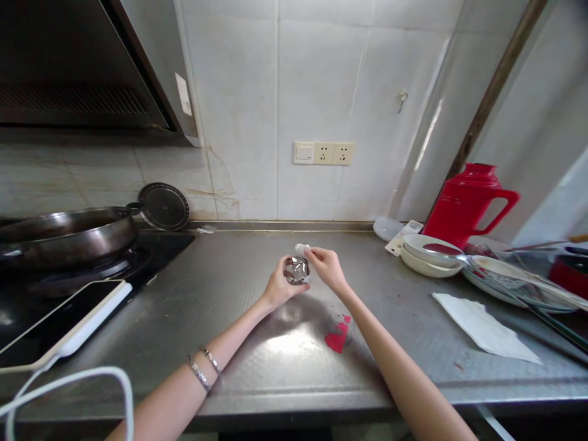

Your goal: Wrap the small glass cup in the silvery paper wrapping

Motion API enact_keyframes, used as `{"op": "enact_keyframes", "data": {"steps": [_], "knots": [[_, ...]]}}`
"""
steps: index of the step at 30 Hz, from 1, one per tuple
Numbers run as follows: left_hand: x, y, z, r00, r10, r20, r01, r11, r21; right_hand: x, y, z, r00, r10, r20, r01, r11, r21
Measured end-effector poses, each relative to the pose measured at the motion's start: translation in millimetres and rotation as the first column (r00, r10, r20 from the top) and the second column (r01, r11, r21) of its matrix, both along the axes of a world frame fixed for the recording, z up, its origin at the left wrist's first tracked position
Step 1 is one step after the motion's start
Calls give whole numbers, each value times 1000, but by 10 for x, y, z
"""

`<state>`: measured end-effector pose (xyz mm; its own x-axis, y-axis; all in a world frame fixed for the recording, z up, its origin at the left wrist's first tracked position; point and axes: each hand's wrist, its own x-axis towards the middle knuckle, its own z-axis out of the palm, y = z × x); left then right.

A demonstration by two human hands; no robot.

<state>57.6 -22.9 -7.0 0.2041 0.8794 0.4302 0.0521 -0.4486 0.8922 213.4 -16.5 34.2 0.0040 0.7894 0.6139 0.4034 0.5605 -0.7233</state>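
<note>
Above the middle of the steel counter (220,288), my left hand (279,286) is wrapped round a small round jar (296,271) with a shiny, silvery, crinkled top. What the jar contains I cannot make out. Beside it, my right hand (325,267) pinches a small white scrap (302,249) at the jar's far edge. Whether the scrap is still joined to the jar does not show. Torn red pieces (337,337) lie on the counter, nearer me and to the right of the jar.
To the left, a pan (68,236) stands on the black stove, with a phone (59,324) and white cable (124,383) in front. At right are a red thermos (466,205), stacked bowls (432,254), a plate (500,278) with utensils, and a white paper towel (484,327).
</note>
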Motion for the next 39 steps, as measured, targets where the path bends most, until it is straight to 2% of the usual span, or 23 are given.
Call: {"op": "enact_keyframes", "data": {"steps": [5, 9, 14, 17, 20, 24, 27, 30, 35, 37, 39], "knots": [[25, -20, 51, 986, -29, 164, 41, 997, -66, -34, -35, -1, 995, 43, 92, -46, 999, 28], [20, -18, 53, 965, -48, 259, 85, 988, -132, -97, -114, -32, 980, 50, 190, -77, 987, 139], [9, 12, 40, 939, -93, 332, 142, 982, -126, -172, -206, -55, 932, 74, 355, -213, 905, 369], [-5, 29, 38, 925, -131, 355, 182, 977, -113, -170, -215, -49, 904, 59, 424, -259, 863, 433], [-26, 34, 30, 939, -145, 313, 190, 975, -119, -124, -177, -53, 908, 52, 415, -236, 883, 405], [-48, 33, 24, 957, -134, 257, 164, 982, -98, -71, -117, -68, 956, 29, 292, -118, 948, 295], [-59, 40, 33, 964, -129, 233, 153, 985, -86, -95, -128, -64, 975, 19, 223, -73, 968, 239], [-64, 49, 42, 971, -121, 206, 142, 986, -88, -154, -192, -52, 972, 55, 228, -126, 942, 311], [-68, 53, 59, 957, -161, 241, 174, 984, -37, -204, -263, -59, 915, 81, 395, -268, 854, 446], [-71, 44, 75, 955, -169, 243, 188, 981, -55, -201, -251, -66, 927, 68, 369, -242, 860, 449], [-72, 29, 95, 961, -157, 228, 180, 980, -82, -190, -224, -67, 956, 41, 291, -161, 901, 402]]}}
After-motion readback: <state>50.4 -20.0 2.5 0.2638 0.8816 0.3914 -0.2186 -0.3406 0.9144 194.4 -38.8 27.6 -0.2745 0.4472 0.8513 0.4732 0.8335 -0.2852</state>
